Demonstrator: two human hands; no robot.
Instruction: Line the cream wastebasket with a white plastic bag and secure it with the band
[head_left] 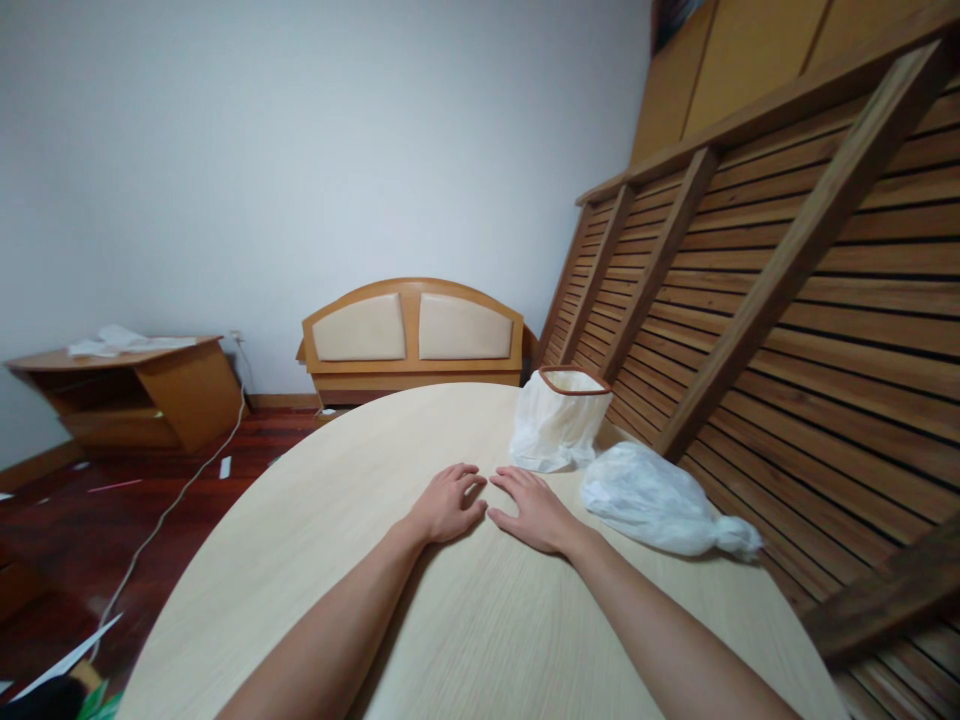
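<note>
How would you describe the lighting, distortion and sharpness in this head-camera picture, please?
Head view: soft, even light with no glare; faint shadows under the left hand and right hand on the table. Wide-angle distortion bends the table edge and slatted frame. The tied plastic bag and lined bin look sharp.

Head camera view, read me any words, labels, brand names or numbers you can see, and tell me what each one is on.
No readable text anywhere in this view.
White bin liner in the small bin: plain, no print.
Tied white plastic bag: plain.
Papers on the side cabinet: too small and blurred to tell.
Both hands, left hand and right hand, lie flat on the unmarked table.
</note>
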